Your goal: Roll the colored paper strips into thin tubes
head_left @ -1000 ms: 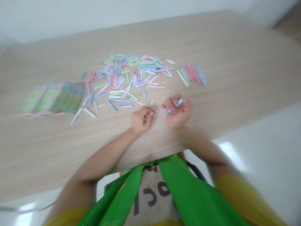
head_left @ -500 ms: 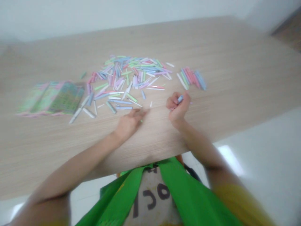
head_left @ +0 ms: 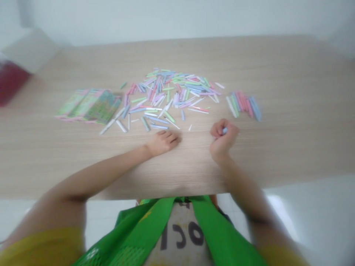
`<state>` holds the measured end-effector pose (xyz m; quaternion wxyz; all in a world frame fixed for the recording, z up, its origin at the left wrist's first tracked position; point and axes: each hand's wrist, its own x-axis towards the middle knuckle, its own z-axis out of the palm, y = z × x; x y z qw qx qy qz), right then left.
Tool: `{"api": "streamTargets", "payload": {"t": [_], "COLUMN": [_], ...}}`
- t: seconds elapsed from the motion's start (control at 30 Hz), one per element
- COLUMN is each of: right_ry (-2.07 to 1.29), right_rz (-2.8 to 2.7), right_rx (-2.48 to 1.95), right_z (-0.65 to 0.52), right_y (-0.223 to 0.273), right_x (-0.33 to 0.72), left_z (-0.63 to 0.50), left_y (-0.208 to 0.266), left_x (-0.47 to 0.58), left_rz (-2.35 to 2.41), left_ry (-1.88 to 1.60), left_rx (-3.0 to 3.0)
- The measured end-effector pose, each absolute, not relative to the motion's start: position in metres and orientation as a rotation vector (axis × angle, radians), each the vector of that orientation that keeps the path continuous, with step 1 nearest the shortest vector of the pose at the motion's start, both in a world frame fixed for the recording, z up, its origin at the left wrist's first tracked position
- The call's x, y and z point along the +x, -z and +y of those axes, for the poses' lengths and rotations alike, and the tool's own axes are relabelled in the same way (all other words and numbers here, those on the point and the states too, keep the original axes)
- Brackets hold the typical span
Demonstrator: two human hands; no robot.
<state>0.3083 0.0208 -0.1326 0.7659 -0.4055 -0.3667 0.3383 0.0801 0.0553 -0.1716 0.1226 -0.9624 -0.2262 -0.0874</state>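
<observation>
My left hand (head_left: 165, 142) rests palm down on the table, its fingers curled under; whatever they may hold is hidden. A small white piece (head_left: 190, 127) lies just right of its fingertips. My right hand (head_left: 223, 139) is closed in a fist around a light-blue pen cap (head_left: 225, 130), of which only one end shows. Beyond both hands spreads a loose pile of pastel pen parts (head_left: 177, 87), thin sticks and thicker tubes in blue, green, pink, purple and white. Past my right hand, several pen caps (head_left: 243, 102) lie side by side in a row.
Patterned green and pink packets (head_left: 85, 105) lie overlapping at the left of the wooden table (head_left: 291, 111). A white box-like object (head_left: 30, 48) and something dark red (head_left: 11, 82) stand at the far left. The table's front edge runs close to my body.
The view has turned to the left, bringing the dark red thing into sight. My left hand's fingers have curled under, and the green tip beside them no longer shows. My right hand still grips the blue cap.
</observation>
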Motion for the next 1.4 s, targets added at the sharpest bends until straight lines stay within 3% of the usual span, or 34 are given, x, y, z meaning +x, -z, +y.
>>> {"api": "streamTargets", "payload": {"t": [0.37, 0.77, 0.9, 1.13, 1.4], "right_ry": [-0.8, -0.766, -0.777, -0.677, -0.702], "right_rz": [-0.882, -0.885, -0.898, -0.989, -0.893], "right_rx": [-0.951, -1.045, -1.073, -1.248, -1.213], "right_z": [0.021, 0.022, 0.024, 0.029, 0.033], "right_y": [0.146, 0.142, 0.148, 0.159, 0.149], "right_x": [0.3, 0.303, 0.299, 0.296, 0.306], "left_z": [0.073, 0.075, 0.091, 0.156, 0.188], "left_y": [0.165, 0.193, 0.169, 0.108, 0.108], "left_x": [0.106, 0.084, 0.1, 0.147, 0.125], "left_rz": [-0.958, -1.314, -1.365, -1.904, -2.012], "left_ry": [0.131, 0.482, 0.372, 0.063, 0.0], "left_rx": [-2.638, -2.616, -2.642, -2.444, -2.415]}}
